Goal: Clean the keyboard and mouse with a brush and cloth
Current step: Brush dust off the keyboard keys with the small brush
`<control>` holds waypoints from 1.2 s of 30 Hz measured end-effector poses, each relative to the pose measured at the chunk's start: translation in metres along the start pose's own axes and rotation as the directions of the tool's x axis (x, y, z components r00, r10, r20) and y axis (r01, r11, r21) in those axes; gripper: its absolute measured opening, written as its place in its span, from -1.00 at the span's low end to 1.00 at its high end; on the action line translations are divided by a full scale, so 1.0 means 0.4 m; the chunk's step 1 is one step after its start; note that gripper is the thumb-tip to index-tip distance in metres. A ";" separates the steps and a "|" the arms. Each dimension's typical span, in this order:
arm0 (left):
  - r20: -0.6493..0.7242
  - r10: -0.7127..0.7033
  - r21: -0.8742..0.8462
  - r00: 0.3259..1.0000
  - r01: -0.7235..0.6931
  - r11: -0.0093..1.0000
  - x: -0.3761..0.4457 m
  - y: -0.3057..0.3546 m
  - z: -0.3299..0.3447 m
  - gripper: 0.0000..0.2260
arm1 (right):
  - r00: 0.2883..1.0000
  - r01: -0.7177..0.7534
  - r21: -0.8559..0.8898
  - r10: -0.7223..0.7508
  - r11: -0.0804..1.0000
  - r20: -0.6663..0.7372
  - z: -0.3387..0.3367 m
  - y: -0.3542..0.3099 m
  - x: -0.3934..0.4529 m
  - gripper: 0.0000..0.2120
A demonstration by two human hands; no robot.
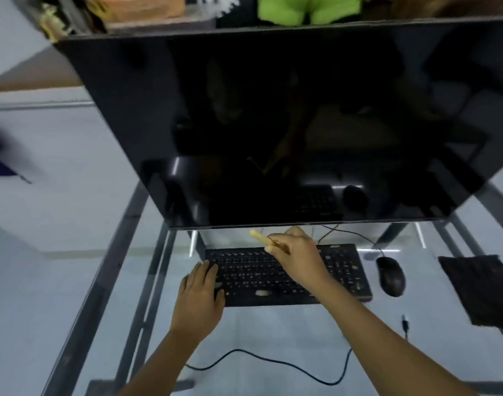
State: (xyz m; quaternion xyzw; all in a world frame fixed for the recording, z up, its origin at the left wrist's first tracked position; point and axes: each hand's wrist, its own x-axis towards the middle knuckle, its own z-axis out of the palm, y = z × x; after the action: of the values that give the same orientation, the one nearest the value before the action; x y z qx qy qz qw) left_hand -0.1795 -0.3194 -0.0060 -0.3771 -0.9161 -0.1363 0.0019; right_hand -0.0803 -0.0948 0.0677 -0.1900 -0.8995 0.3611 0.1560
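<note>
i see the black keyboard [287, 274] lying flat on the glass desk [273, 332], just below the bottom edge of the big dark monitor [273, 124]. my right hand [297, 254] hovers over the keyboard's upper middle rows, fingers curled around a pale yellow brush [260, 238]; only its handle end shows, sticking out to the upper left past the knuckles, and i cannot tell where the bristles sit or whether they touch the keys. my left hand [200, 292] rests at the keyboard's left edge, fingers straight and laid on the outer keys, holding nothing.

to the right of the keyboard, just beside it but apart, sits the black mouse [391, 276], its cable [350, 234] running up and left toward the monitor's base. farther right, near the frame edge, a dark cloth [484, 290] lies flat on the glass, well apart from both hands. another black cable [267, 361] curves across the desk between my forearms, nearer to me than the keyboard, and a small plug end [405, 322] lies below the mouse.

the monitor screen is off and mirrors the keyboard and mouse faintly. above it, a shelf holds something bright green [309, 8] and a tan object [141, 7], both too blurred to identify. the metal frame [124, 252] of the desk shows through the glass on the left.
</note>
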 end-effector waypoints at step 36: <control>0.082 -0.109 -0.526 0.991 0.136 0.840 -0.014 -0.061 0.071 -0.03 | 1.000 -0.015 0.018 0.015 1.000 0.012 0.260 -0.121 0.128 -0.96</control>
State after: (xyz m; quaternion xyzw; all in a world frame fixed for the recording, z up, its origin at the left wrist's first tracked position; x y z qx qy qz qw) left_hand -0.1895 -0.3328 -0.0402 -0.3069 -0.8648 -0.3745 -0.1330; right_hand -0.1801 -0.1652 0.0373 -0.1933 -0.8957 0.3714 0.1496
